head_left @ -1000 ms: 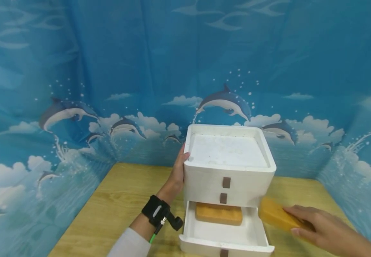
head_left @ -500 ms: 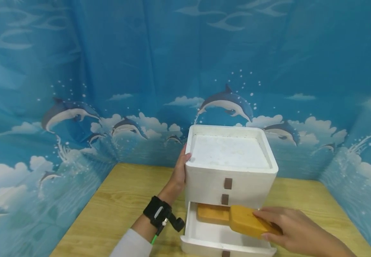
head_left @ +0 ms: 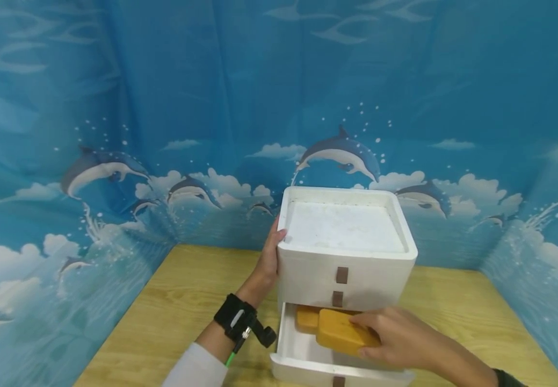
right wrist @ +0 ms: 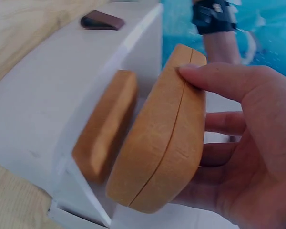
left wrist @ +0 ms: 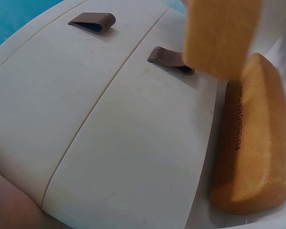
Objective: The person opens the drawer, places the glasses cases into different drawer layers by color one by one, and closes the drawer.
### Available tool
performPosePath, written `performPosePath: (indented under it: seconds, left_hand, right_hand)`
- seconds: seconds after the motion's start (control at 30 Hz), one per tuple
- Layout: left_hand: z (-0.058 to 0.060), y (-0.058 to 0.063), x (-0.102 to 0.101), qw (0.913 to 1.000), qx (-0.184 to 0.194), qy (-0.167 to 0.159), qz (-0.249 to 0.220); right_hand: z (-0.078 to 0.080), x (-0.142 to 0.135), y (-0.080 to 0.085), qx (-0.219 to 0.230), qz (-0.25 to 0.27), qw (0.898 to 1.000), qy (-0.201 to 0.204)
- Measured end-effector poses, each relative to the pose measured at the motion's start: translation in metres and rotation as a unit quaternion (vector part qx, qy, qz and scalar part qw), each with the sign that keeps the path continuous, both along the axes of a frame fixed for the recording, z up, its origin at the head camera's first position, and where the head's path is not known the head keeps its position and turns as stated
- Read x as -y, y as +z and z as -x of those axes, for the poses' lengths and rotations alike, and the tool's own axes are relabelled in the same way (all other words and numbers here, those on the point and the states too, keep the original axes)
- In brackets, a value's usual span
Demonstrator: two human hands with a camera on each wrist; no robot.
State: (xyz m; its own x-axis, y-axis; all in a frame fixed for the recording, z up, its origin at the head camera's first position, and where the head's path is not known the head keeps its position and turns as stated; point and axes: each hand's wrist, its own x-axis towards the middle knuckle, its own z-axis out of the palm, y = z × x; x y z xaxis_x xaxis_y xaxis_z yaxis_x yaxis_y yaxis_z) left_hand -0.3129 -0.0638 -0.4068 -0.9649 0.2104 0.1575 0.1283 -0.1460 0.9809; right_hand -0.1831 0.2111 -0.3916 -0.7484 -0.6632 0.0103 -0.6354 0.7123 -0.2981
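A tan glasses case [head_left: 345,331] with a seam along its side is held in my right hand [head_left: 395,336], thumb on one face and fingers on the other. It is over the pulled-out bottom drawer [head_left: 303,346] of a white drawer unit [head_left: 308,274]. Inside that drawer, towards the back, lies a second tan glasses case [left wrist: 257,143] with dark lettering; the held one partly covers it in the head view. My left hand [head_left: 270,250] rests against the unit's left side, thumb at the top rim; most of its fingers are hidden behind the wall.
Two upper drawers with brown pull tabs [head_left: 341,275] are closed. The unit's top is a shallow tray [head_left: 346,226] with a raised rim. It stands on a wood-grain table [head_left: 201,285], with a blue dolphin-print curtain [head_left: 240,107] behind and at both sides.
My right hand has carried its glasses case leftward from beside the unit to over the open drawer, near the other case. My left hand has stayed on the unit's side.
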Motion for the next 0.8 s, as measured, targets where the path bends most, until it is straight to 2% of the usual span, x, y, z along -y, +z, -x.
performPosePath:
  seconds: [0.2,0.5,0.7,0.8]
  left_hand:
    - [0.001,0.0,0.001,1.0,-0.001,-0.002,0.008]
    - [0.0,-0.001,0.002,0.9998,0.003,0.002,0.017]
    - [-0.001,0.001,0.002,0.9999,0.005,0.001,0.009]
    - [-0.001,0.002,0.002,1.0,0.003,0.0,0.008]
  right_hand:
    - [0.007,0.015,-0.006,0.039,-0.012,0.999,-0.017]
    - [0.016,0.032,-0.019,0.061,-0.057,0.996,-0.006]
    - [0.021,0.036,-0.029,0.083,-0.057,0.995,-0.01]
    - [0.023,0.037,-0.032,0.078,-0.058,0.995,-0.007]
